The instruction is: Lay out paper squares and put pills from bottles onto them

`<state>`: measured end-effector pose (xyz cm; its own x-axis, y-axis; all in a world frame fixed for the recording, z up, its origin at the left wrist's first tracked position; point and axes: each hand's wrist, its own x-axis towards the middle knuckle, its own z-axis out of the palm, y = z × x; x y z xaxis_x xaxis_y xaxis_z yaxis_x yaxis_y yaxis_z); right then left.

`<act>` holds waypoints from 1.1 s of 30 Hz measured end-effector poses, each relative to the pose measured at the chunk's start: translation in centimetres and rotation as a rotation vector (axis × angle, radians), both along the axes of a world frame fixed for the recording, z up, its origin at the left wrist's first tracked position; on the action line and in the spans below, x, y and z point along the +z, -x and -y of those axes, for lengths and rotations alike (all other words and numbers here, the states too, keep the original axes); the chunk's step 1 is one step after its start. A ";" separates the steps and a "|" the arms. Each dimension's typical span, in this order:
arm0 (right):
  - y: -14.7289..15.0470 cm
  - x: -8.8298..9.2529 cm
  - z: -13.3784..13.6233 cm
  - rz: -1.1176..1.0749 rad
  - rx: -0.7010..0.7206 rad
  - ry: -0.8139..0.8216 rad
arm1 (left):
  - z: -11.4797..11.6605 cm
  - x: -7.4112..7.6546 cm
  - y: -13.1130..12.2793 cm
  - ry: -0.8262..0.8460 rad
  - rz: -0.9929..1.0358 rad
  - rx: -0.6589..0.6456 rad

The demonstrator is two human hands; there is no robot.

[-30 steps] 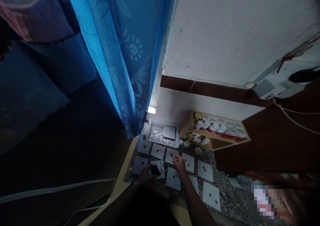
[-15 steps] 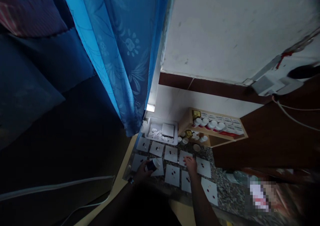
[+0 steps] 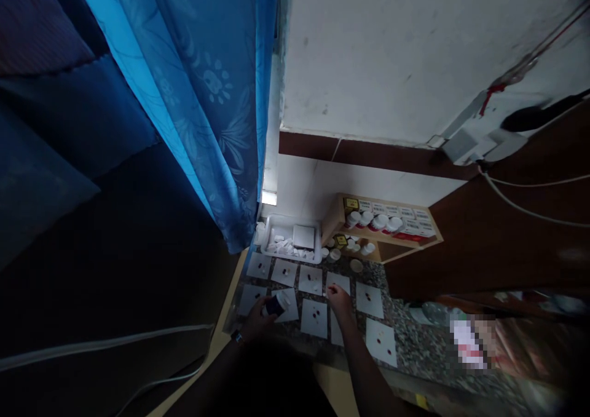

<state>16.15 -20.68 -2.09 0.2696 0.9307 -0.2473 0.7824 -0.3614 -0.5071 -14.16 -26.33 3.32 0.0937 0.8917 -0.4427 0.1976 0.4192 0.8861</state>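
Observation:
My left hand (image 3: 257,318) is wrapped round a dark-labelled bottle (image 3: 275,305) with a white top, tilted over the paper squares at the left. Over the back row, my right hand (image 3: 338,298) has its fingers pinched together at a white paper square (image 3: 338,280); whatever they hold is too small to make out. Small dark and pale pills lie on the squares, such as the front middle one (image 3: 314,319) and the far right one (image 3: 381,342). My right forearm partly covers another square.
Behind the papers stand a white tray (image 3: 268,251) of small white packets and a wooden shelf (image 3: 387,258) with white-capped bottles and boxes. A round lid (image 3: 356,266) lies on the speckled counter (image 3: 415,349). A blue curtain (image 3: 221,115) hangs at the left.
The view has shifted, so the scene sits further left. My right hand has moved slightly left relative to the papers, its fingers now closer together. My left hand still holds the bottle.

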 end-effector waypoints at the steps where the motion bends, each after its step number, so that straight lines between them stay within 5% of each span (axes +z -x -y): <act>1: -0.6 0.1 0.6 0.044 0.036 0.006 | 0.1 0.0 0.1 -0.009 -0.013 0.012; 8: -0.4 0.5 1.9 0.127 0.268 0.063 | 0.5 0.3 -0.2 -0.029 0.012 0.006; 16: 1.2 1.2 0.4 0.199 0.316 0.179 | 0.4 0.8 -0.3 0.005 -0.002 0.045; 33: 0.6 1.0 0.3 0.164 0.368 0.134 | 0.6 -0.3 -0.6 -0.022 0.001 0.054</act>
<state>15.58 -21.02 -1.13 -0.0291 0.9349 -0.3538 0.9379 -0.0968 -0.3330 -13.54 -26.90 3.07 0.0454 0.9049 -0.4232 0.1737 0.4101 0.8954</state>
